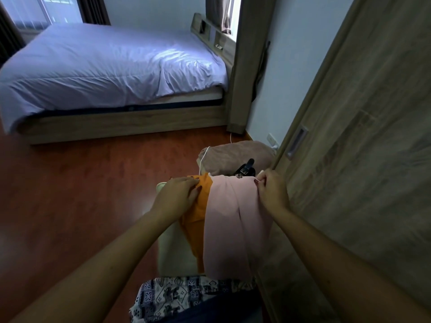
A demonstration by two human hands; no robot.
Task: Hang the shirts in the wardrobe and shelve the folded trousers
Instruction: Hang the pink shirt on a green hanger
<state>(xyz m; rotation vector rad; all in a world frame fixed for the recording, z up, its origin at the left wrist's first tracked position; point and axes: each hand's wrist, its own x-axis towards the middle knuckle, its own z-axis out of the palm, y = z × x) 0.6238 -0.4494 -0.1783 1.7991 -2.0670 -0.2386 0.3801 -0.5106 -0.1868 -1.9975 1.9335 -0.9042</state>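
A pale pink garment (233,220) lies draped over a white basket (170,248) in front of me, with an orange garment (198,213) beside and partly under it on the left. My right hand (271,190) pinches the pink garment's upper right edge. My left hand (179,194) rests flat on the orange garment, fingers spread. The wardrobe's wooden sliding door (363,159), closed, stands just to the right, with a recessed handle (297,142). No hangers or folded trousers can be made out.
A bed (112,66) with a light blue cover fills the far left. A brown cushion (235,155) with a black strapped item (245,170) and a white cable sits beyond the basket. Red-brown wood floor (81,194) spreads to the left. My patterned trousers (182,297) show below.
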